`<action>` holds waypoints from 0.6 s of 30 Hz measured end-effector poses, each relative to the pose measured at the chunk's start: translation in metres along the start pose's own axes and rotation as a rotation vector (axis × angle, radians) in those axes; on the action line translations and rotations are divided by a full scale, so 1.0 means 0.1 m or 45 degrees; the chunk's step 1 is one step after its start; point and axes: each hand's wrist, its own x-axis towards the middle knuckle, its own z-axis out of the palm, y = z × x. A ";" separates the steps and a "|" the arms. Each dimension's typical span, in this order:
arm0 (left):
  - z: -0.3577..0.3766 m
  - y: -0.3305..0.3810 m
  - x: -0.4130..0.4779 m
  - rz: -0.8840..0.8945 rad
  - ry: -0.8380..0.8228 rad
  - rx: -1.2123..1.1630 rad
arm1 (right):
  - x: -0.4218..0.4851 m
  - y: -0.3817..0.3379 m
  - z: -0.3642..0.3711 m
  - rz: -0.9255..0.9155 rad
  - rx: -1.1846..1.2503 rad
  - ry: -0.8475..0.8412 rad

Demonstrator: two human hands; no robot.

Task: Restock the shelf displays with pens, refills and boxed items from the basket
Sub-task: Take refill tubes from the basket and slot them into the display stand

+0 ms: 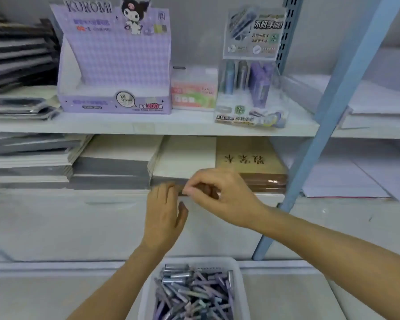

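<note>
Purple pens (194, 294) lie heaped in the basket (194, 260) just near of both hands; left hand (164, 215) straight-fingered, right hand (222, 195) curled, its hold unclear, and nearer the far-right pen stand (249, 88).

The left hand (164, 211) and right hand (219, 195) are bare, as are both forearms up to the picture's edge.

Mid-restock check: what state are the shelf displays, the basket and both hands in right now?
Purple display box: upright, front open, looks empty.
Clear pen stand: upright, partly stocked.
Pink box: looks closed.
Basket: heaped with loose pens.
Left hand: fingers straight, holding nothing visible.
Right hand: fingers curled; too blurred to tell whether it holds anything.
</note>
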 end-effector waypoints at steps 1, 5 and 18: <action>0.06 -0.13 -0.30 -0.040 -0.150 0.048 | -0.13 0.14 0.23 0.099 0.029 -0.103; 0.22 -0.49 -1.45 -0.313 -0.776 0.122 | -0.69 0.86 1.06 0.520 -0.010 -0.432; 0.42 -0.81 -2.63 -0.603 -1.119 0.090 | -1.88 1.78 2.61 0.990 -0.330 -0.661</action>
